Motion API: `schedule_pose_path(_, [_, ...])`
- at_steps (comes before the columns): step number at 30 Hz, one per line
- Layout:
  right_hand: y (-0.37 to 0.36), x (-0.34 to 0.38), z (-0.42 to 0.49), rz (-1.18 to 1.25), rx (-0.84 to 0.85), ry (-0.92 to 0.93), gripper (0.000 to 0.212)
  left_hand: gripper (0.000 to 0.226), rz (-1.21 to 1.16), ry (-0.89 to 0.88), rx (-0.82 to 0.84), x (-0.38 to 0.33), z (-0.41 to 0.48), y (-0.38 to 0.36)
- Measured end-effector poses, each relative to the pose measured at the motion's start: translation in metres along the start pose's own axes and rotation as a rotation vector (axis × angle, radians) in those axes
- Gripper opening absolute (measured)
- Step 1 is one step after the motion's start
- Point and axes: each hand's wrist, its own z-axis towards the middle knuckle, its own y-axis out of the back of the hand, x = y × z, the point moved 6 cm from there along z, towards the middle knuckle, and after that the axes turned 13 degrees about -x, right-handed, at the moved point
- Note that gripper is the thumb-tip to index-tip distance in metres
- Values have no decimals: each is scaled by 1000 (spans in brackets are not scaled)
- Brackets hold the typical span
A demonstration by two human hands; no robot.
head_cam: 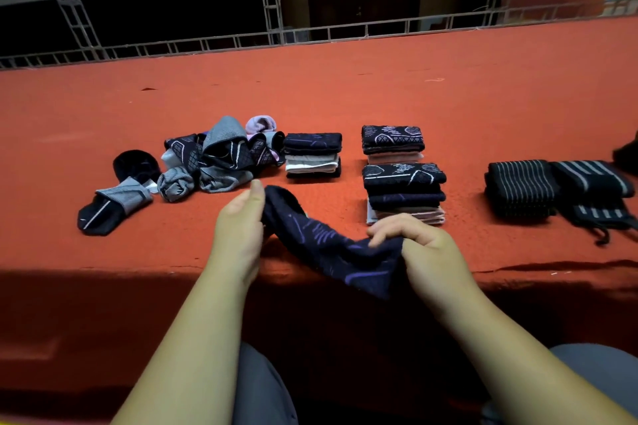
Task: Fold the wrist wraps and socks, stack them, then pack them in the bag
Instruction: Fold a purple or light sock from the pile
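Navy knit w/ thin purple lines: the navy sock (331,245) sags slack betw. my two hands, over the front edge of the red carpeted platform (345,97). My left hand (238,228) grasps the rounded toe end, thumb up against it; the fingers are hidden behind the fabric. My right hand (417,245) has its fingers curled over the other end, bunching it. The sock's lower part droops into shadow past the edge, so the outline is hard to read there.

Behind the left hand is a loose sock pile (221,155): crumpled grey ribbed and dark diamond-pattern knits, one pale lilac piece at the back. A grey-and-black sock (114,203) lies flat, apart to the left.

There are three folded sock stacks, all neat rectangles w/ dark tops over pale layers: one mid (312,155), one far (392,143), one near (404,193), its bottom partly covered by my right-hand fingers.

To the right are two black wrist wraps (521,188) w/ white stripes, thick elastic weave, side by side. A dark item (626,152) is cut off by the frame edge; can't tell what it is.
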Motion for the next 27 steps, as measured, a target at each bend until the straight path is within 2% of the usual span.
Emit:
schedule_pose_path(3, [-2, 0, -2, -3, 149, 60, 35, 37, 17, -34, 123, 1, -11, -11])
schedule_pose_path(5, [-6, 3, -4, 34, 266, 16, 35, 42, -23, -38, 186, -3, -19, -17])
schedule_pose_path(6, [-5, 1, -3, 18, 273, -11, 36, 43, -46, -36, 211, -4, -23, -19])
schedule_pose_path(8, [-4, 0, -1, -87, 208, -20, 35, 39, -110, -12, 231, -6, -30, -24])
schedule_pose_path(10, [-6, 3, -2, -208, 142, 9, 23, 40, -163, 24, 260, -8, -37, -29])
schedule_pose_path(12, [-13, 7, -6, -326, 160, 54, 14, 53, -191, 44, 312, -11, -48, -37])
schedule_pose_path(14, [-19, 6, -7, -371, 183, 45, 21, 60, -212, 56, 350, -13, -59, -44])
schedule_pose_path(17, [-23, 1, -6, -365, 170, 39, 29, 41, -246, 102, 358, -9, -63, -50])
schedule_pose_path(19, [-21, -3, -3, -348, 137, 13, 26, 30, -273, 135, 353, -8, -63, -51])
schedule_pose_path(23, [-19, -3, 2, -194, 144, -24, 12, 26, -250, 153, 361, -4, -64, -55])
schedule_pose_path(27, [-15, -4, 7, -3, 60, -106, 20, 27, -217, 144, 375, -2, -62, -58])
